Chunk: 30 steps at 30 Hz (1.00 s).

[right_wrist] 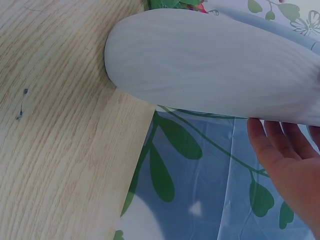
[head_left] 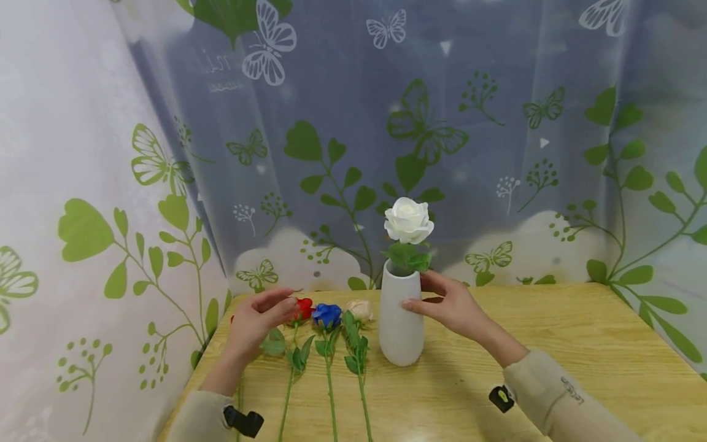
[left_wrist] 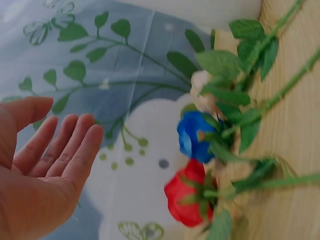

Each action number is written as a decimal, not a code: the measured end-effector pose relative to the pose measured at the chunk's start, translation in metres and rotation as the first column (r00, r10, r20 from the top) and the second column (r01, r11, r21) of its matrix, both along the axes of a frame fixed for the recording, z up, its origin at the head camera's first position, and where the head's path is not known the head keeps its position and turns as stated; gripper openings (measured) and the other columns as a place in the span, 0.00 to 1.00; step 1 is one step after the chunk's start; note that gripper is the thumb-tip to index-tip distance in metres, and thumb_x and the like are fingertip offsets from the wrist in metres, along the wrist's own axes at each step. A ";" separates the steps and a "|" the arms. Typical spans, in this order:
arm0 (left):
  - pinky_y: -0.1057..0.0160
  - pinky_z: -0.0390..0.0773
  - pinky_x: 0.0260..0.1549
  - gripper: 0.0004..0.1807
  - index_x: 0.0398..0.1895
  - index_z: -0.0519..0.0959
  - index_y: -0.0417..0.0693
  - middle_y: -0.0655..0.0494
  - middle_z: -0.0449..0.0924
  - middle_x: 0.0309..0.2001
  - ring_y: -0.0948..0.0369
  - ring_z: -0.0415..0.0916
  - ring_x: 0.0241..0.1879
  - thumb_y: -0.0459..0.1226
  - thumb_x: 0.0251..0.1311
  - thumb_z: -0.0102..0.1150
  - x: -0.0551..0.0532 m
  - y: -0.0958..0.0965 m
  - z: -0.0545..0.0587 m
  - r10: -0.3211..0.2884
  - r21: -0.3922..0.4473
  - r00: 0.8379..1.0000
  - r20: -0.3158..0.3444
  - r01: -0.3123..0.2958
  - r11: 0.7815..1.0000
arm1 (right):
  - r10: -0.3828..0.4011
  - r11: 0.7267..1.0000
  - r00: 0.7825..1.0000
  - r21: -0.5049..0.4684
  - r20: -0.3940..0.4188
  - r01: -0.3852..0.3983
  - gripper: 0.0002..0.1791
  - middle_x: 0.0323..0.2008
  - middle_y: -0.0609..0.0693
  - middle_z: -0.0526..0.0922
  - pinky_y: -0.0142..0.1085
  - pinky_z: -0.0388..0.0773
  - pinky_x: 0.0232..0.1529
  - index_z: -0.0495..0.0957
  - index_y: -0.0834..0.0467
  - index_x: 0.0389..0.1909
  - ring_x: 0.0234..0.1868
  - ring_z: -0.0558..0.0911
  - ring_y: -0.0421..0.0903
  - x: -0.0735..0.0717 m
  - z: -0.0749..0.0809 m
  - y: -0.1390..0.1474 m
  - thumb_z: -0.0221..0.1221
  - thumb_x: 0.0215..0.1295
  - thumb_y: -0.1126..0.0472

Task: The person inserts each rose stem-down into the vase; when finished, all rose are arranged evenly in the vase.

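Note:
A white vase (head_left: 400, 325) stands upright on the wooden table (head_left: 552, 344) with a white rose (head_left: 409, 221) in it. My right hand (head_left: 442, 302) rests against the vase's upper right side, fingers nearly straight; the right wrist view shows those fingers (right_wrist: 280, 145) lying along the vase (right_wrist: 210, 65). Left of the vase lie a red rose (head_left: 302, 308), a blue rose (head_left: 328, 315) and a cream rose (head_left: 360, 310), stems toward me. My left hand (head_left: 276, 307) hovers by the red rose, palm open and holding nothing (left_wrist: 50, 165).
A curtain printed with green leaves and butterflies (head_left: 342, 123) hangs behind the table and along its left side. The table's left edge runs close beside the red rose. Bare wood (head_left: 580, 368) stretches to the right of the vase.

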<state>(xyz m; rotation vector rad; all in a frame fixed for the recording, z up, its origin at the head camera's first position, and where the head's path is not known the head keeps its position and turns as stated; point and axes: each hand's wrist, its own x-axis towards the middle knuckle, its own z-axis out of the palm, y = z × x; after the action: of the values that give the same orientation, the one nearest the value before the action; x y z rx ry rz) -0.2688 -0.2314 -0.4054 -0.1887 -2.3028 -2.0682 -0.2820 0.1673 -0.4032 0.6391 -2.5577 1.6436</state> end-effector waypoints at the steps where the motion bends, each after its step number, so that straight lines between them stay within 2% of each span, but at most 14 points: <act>1: 0.61 0.89 0.51 0.24 0.65 0.79 0.38 0.62 0.90 0.48 0.60 0.90 0.47 0.38 0.70 0.69 0.001 -0.004 -0.002 0.000 -0.004 1.000 0.008 0.000 1.000 | 0.001 1.000 1.000 -0.002 0.000 -0.001 0.38 0.68 0.55 0.80 0.49 0.87 0.59 0.71 0.48 0.75 0.66 0.81 0.58 0.000 0.000 0.000 0.72 0.67 0.48; 6: 0.61 0.89 0.51 0.26 0.69 0.75 0.34 0.65 0.91 0.43 0.62 0.90 0.46 0.35 0.72 0.66 0.005 -0.024 -0.015 -0.005 0.019 0.998 0.069 0.004 1.000 | 0.002 1.000 1.000 0.000 -0.005 -0.002 0.38 0.68 0.55 0.80 0.49 0.87 0.59 0.71 0.48 0.75 0.66 0.81 0.58 0.001 0.000 0.000 0.73 0.67 0.48; 15: 0.60 0.89 0.51 0.27 0.70 0.74 0.33 0.65 0.91 0.41 0.63 0.90 0.44 0.35 0.71 0.66 0.017 -0.058 -0.042 0.047 0.026 0.984 0.171 -0.052 0.998 | 0.000 1.000 1.000 0.008 -0.009 0.000 0.38 0.68 0.56 0.80 0.49 0.87 0.59 0.71 0.49 0.75 0.66 0.81 0.58 0.001 0.001 0.000 0.72 0.67 0.49; 20: 0.59 0.90 0.49 0.29 0.71 0.73 0.32 0.60 0.92 0.42 0.62 0.90 0.43 0.34 0.71 0.67 0.025 -0.077 -0.058 0.109 0.009 0.966 0.235 -0.114 0.993 | 0.004 1.000 1.000 0.004 -0.017 -0.004 0.37 0.67 0.55 0.80 0.49 0.86 0.60 0.72 0.49 0.74 0.66 0.81 0.57 0.001 0.002 0.000 0.72 0.67 0.49; 25: 0.58 0.90 0.48 0.25 0.68 0.76 0.34 0.55 0.92 0.40 0.60 0.90 0.41 0.32 0.71 0.66 0.031 -0.093 -0.074 0.149 0.002 0.945 0.291 -0.157 0.988 | 0.003 1.000 1.000 -0.002 0.002 -0.003 0.38 0.68 0.55 0.80 0.48 0.87 0.58 0.71 0.48 0.75 0.66 0.81 0.58 0.002 0.002 0.000 0.72 0.67 0.48; 30: 0.58 0.91 0.44 0.25 0.67 0.75 0.29 0.50 0.92 0.38 0.58 0.91 0.39 0.31 0.70 0.66 0.037 -0.104 -0.085 0.190 -0.021 0.925 0.328 -0.194 0.981 | 0.008 1.000 1.000 -0.003 0.007 -0.008 0.38 0.68 0.55 0.79 0.48 0.87 0.59 0.71 0.48 0.75 0.67 0.80 0.60 0.003 0.002 0.000 0.72 0.67 0.48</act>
<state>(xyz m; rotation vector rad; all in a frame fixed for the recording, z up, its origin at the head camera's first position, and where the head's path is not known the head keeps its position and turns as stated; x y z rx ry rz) -0.2318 -0.3355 -0.4901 0.3994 -2.3640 -2.1468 -0.2790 0.1675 -0.4009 0.6450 -2.5610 1.6546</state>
